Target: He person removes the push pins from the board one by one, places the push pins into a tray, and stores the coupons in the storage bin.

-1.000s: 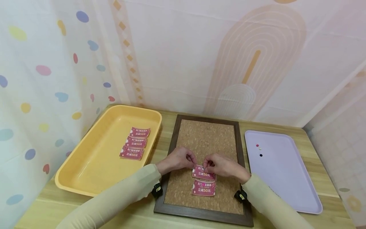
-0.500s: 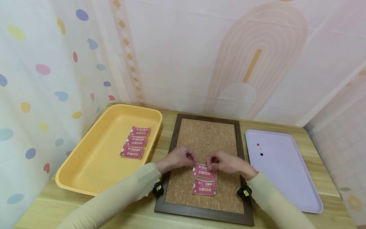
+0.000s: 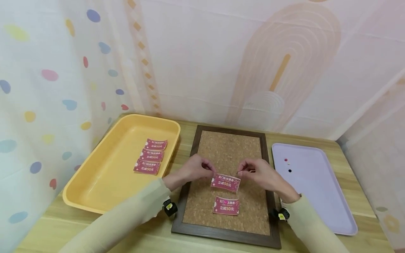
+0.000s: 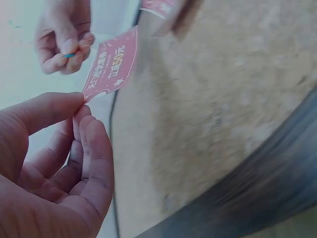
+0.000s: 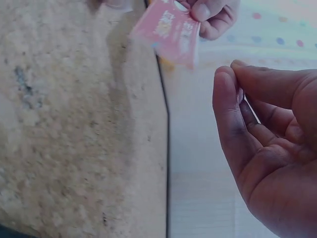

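My left hand (image 3: 193, 169) pinches a red paper coupon (image 3: 225, 183) by its upper left corner, between thumb and index finger. The coupon is lifted and tilted over the cork board (image 3: 229, 147). To the right of it, apart from the paper, my right hand (image 3: 261, 174) pinches a small teal-topped thumbtack (image 4: 70, 55), which shows between its fingertips in the left wrist view. Below, a second coupon (image 3: 226, 209) lies on the cork with a pink tack head (image 3: 225, 202) near its top middle.
On the left, a yellow tray (image 3: 104, 175) has three overlapping coupons (image 3: 150, 155) along its right side. A lilac tray (image 3: 316, 193) on the right has a few small red, pale and black tacks (image 3: 289, 170). The board's dark frame (image 3: 227, 238) borders the cork. A patterned curtain hangs behind.
The coupon in my left hand has risen off the cork and tilted. My right hand has drawn away from it to the right, its fingers still pinched together.
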{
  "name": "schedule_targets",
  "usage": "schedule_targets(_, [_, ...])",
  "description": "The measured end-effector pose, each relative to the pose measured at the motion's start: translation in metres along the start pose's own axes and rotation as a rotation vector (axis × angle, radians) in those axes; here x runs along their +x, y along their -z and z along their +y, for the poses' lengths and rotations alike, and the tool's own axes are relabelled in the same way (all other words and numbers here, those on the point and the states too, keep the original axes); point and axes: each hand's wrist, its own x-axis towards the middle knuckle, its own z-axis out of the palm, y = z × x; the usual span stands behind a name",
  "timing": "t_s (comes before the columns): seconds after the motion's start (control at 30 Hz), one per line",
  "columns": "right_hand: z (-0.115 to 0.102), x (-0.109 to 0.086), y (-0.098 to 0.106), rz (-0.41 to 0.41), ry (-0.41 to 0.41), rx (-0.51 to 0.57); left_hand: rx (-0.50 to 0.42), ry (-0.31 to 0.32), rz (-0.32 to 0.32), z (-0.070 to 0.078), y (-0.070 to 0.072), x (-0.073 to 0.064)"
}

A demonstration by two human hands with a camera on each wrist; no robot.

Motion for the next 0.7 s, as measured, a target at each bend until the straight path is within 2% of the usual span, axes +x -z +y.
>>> schedule_targets(0.17, [-0.002,-0.007,0.006,0.058,-0.029,0.009,-0.007,-0.049,0.009,0.009,0.012,-0.006])
schedule_targets(0.4, [-0.007,-0.017,0.014,0.116,-0.032,0.021,-0.019,-0.036,0.042,0.013,0.023,-0.013])
schedule_targets(0.57, [-0.005,-0.023,0.022,0.15,-0.018,0.024,-0.018,-0.05,0.04,0.014,0.026,-0.016])
schedule_targets(0.7, [-0.005,-0.028,0.028,0.172,-0.04,0.015,-0.011,-0.064,0.043,0.014,0.034,-0.022])
